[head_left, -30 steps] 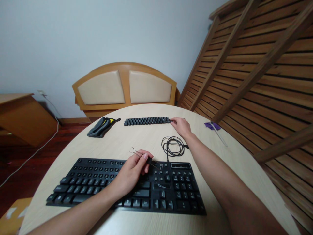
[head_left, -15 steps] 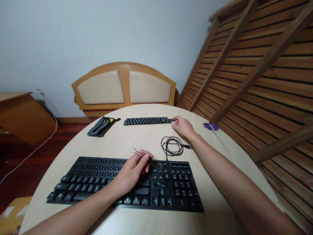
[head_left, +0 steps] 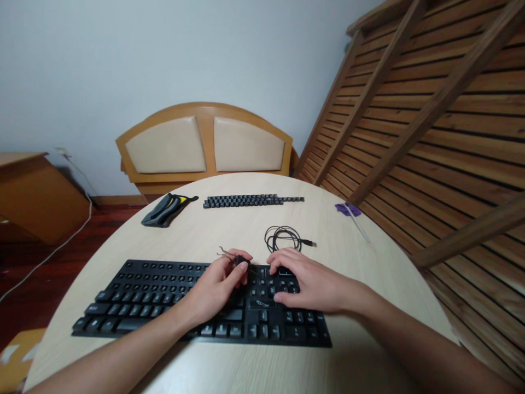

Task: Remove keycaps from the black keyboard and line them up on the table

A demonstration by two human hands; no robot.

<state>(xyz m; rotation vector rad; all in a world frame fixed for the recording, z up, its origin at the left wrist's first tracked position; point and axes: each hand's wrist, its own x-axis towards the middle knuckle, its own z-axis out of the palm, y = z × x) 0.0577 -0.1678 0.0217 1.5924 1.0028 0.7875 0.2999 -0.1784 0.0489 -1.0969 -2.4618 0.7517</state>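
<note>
My left hand (head_left: 215, 287) is closed around a wire keycap puller (head_left: 242, 261) with a black grip. Its bent wire ends stick out past the fingers on both sides, over the black keyboard (head_left: 246, 331). My right hand (head_left: 314, 279) hovers at the keyboard's right part, thumb and fingers apart, with nothing seen in it. The keyboard's upper left rows show bare switch sockets, while its lower rows and number pad carry keycaps. Pulled keycaps (head_left: 241, 201) stand in neat rows farther back, with a thinner line at their right end.
A coiled black USB cable (head_left: 283, 239) lies behind the keyboard. At the back left of the round table (head_left: 229, 232) is a grey, black and yellow pouch (head_left: 168, 210). A purple cloth (head_left: 348, 209) with a thin stick (head_left: 361, 227) sits at the right.
My right hand has come back from the keycap row to the keyboard's right part, its fingers spreading. The thin keycap line now shows uncovered. My left hand still holds the puller.
</note>
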